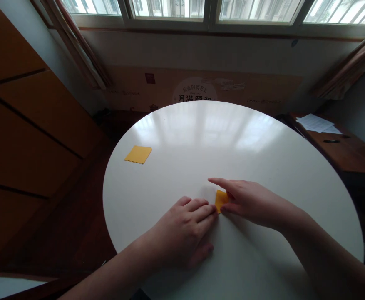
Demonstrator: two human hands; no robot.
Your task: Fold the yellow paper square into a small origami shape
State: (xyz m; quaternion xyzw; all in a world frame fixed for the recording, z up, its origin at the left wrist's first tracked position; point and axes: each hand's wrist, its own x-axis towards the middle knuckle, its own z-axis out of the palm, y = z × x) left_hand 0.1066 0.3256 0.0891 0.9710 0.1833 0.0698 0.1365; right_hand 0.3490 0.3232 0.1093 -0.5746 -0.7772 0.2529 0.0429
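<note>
A small folded piece of yellow paper (221,201) lies on the white round table between my two hands. My left hand (192,225) rests over the tabletop with its fingers stretched out, the fingertips touching the paper's left edge. From the right, my right hand (244,199) grips the paper between its thumb and curled fingers, while the index finger points out to the left above it. Part of the paper is hidden under the right hand. Farther back on the left sits a flat stack of yellow square sheets (138,154), apart from both hands.
The round white table (182,166) has a curved edge and reflects the windows. Right of it stands a brown desk (353,152) with white papers (316,123) and a small dark object (331,141). Wooden cabinets (29,125) are on the left, and a printed banner (122,89) lies beyond the table.
</note>
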